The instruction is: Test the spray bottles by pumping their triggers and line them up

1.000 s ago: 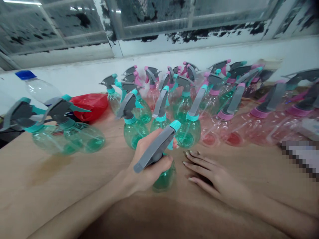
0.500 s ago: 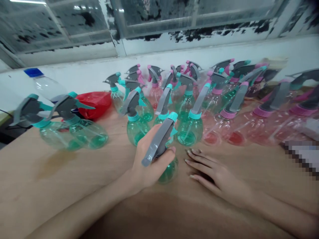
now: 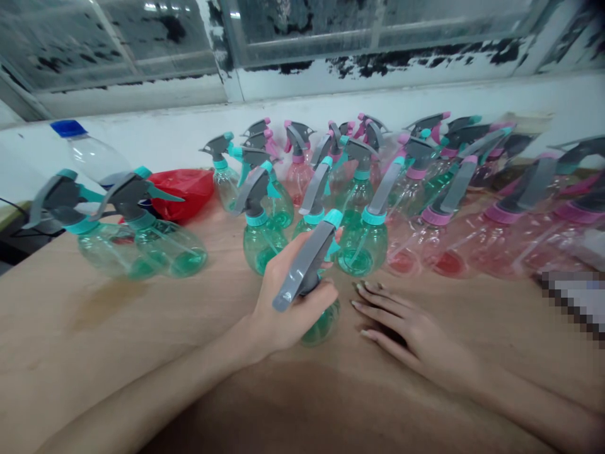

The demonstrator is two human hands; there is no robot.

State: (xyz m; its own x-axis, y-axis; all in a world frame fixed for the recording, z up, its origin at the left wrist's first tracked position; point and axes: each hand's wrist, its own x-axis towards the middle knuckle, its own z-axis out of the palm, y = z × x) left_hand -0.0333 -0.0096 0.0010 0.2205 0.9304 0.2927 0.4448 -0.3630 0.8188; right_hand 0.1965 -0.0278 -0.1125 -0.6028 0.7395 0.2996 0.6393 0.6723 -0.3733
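My left hand (image 3: 283, 309) is wrapped round the neck of a green spray bottle (image 3: 324, 325) with a grey and teal trigger head. The bottle stands upright on the table in front of me, and my palm and fingers hide its collar. To its right, my right hand (image 3: 401, 325) lies palm down on the wood, fingers stretched out and slightly apart, holding nothing. Just behind the held bottle are other green spray bottles (image 3: 362, 249) with teal collars. Farther right stands a row of pink spray bottles (image 3: 442, 252) with pink collars.
Two green spray bottles (image 3: 172, 252) stand at the left, near a brownish stain (image 3: 111, 299). Behind them are a red plastic bag (image 3: 186, 192) and a clear bottle with a blue cap (image 3: 69, 129). More sprayers crowd against the wall. A blurred-out flat item (image 3: 579, 299) lies at right.
The view has shifted slightly. My left hand keeps its grip on the green spray bottle, and my right hand rests in the same place.
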